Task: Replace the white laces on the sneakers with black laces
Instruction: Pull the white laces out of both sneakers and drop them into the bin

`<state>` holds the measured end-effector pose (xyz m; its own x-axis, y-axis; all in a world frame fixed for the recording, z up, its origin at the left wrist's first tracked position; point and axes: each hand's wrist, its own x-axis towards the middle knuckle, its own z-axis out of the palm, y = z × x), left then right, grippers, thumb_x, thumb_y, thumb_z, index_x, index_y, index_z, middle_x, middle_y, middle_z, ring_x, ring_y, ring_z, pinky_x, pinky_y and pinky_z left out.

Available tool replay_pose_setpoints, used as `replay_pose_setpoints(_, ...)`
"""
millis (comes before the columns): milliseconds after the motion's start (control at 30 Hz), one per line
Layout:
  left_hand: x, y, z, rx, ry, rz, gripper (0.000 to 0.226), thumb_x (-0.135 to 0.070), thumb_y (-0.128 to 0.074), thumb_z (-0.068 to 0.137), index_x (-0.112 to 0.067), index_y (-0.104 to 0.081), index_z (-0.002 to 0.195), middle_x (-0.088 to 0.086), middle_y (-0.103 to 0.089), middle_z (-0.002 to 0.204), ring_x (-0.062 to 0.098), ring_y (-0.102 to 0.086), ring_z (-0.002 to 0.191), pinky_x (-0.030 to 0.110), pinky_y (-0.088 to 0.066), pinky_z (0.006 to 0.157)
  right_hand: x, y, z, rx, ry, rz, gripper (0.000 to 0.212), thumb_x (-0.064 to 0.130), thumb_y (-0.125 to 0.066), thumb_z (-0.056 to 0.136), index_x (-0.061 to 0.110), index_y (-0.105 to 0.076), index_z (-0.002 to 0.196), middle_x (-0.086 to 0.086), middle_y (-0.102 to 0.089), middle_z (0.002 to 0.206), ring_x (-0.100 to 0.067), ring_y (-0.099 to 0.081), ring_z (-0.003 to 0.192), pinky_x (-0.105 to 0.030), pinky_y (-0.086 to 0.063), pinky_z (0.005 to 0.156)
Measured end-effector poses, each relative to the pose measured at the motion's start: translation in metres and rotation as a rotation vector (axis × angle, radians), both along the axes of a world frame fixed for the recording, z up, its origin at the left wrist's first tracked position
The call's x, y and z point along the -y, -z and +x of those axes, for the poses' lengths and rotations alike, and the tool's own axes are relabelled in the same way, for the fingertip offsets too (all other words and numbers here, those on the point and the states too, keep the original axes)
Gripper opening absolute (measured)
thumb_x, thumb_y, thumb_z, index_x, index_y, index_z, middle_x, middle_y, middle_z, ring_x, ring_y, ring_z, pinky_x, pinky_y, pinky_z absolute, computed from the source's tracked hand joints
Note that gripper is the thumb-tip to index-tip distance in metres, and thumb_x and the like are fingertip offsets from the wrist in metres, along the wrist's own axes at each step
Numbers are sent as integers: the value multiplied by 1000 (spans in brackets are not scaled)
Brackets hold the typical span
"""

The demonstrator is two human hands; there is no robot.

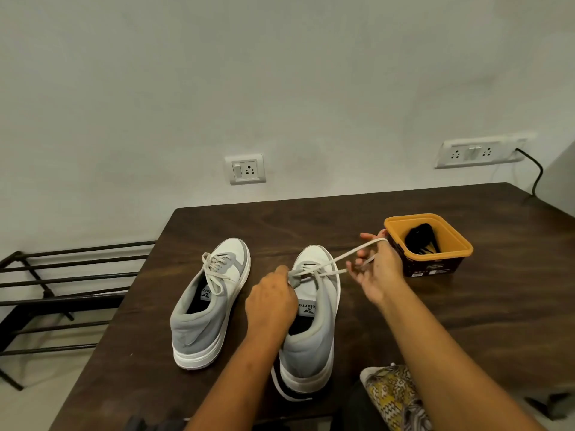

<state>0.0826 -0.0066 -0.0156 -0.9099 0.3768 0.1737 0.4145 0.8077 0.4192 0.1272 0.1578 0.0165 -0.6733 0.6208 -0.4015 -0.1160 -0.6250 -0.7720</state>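
Head view: two grey-and-white sneakers stand toe-away on a dark wood table (pixel 404 306). Left sneaker (pixel 208 303) still has its white lace (pixel 214 272) threaded and tied, untouched. Right sneaker (pixel 314 318) sits just beside it, heel near the table's front edge. Left hand (pixel 270 303) rests on the right sneaker's tongue area, grip closed, pinching at the lace crossing near the eyelets. Right hand (pixel 378 269) is raised off to the sneaker's right, fingers curled, grip closed around a loop of white lace (pixel 342 259) pulled taut from the shoe. Orange-rimmed tub (pixel 448 262) sits just beyond the right hand, black laces (pixel 420 237) bundled inside. Black metal rack (pixel 62 290) stands left of the table; wall socket (pixel 245 169) behind.
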Motion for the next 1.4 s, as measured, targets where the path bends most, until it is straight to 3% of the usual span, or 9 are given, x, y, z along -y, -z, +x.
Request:
replay_pose_setpoints(133,-2,1,6,-26,6,-12,19,-24,-34,97,-20,-51,104,4,-63,103,29,-61,94,34,-38,67,12,0,7,249,-500,535,75,67,-16,92,14,-69,104,-10,-63,62,-8,-28,38,-18,-24,40)
replay_pose_setpoints(267,-2,0,6,-17,0,-12,18,-23,-36,96,-22,-51,105,4,-64,102,28,-61,93,33,-39,67,33,-24,-1,269,-758,478,95,65,3,91,-1,-66,87,-17,-63,80,-8,-37,28,-16,-29,36)
replay_pose_setpoints(433,-1,-1,5,-4,6,-23,22,-24,-35,97,-22,-52,110,6,-66,104,30,-62,95,36,-43,69,15,-13,1,-62,-345,304,89,68,-4,91,5,-67,81,-14,-72,98,-14,-55,59,-24,-43,58)
replay_pose_setpoints(633,-3,0,7,-87,112,-161,42,-22,-36,98,-36,-34,137,3,-57,116,29,-62,97,36,-45,72,6,15,4,417,-485,878,20,4,-49,92,12,-67,90,-9,-66,99,-18,-58,80,-30,-49,61)
replay_pose_setpoints(800,-11,-2,7,-132,138,-219,34,-21,-36,98,-29,-46,129,2,-39,122,22,-57,94,30,-46,67,2,19,1,679,-649,1121,44,-6,-40,90,21,-65,114,-9,-56,126,-22,-55,94,-22,-46,60)
replay_pose_setpoints(1033,-22,6,-10,-257,193,-160,25,-22,-45,92,-23,-59,113,0,-33,145,22,-41,115,29,-48,72,5,9,0,813,-561,1360,49,1,-51,91,27,-51,132,2,-25,151,-30,-23,136,-36,-38,102)
replay_pose_setpoints(1200,-25,5,-18,-212,179,-81,20,-31,-50,90,-26,-55,109,-8,-55,114,16,-52,102,30,-40,77,1,6,-3,594,-636,1256,57,-11,-39,82,22,-59,124,-3,-50,130,-24,-53,111,-33,-49,83)
replay_pose_setpoints(1300,-23,7,-22,-127,197,-23,22,-32,-52,90,-23,-58,110,-5,-54,115,18,-51,105,32,-46,78,8,5,-5,479,-710,1091,32,5,-52,86,11,-66,114,-1,-63,105,-9,-55,79,-25,-44,68)
replay_pose_setpoints(1400,-22,8,-23,-116,189,-34,22,-31,-53,90,-20,-61,108,-4,-52,117,18,-50,105,33,-49,81,20,8,-5,557,-910,1151,30,25,-67,82,10,-68,108,-8,-67,103,-18,-61,92,-31,-47,78)
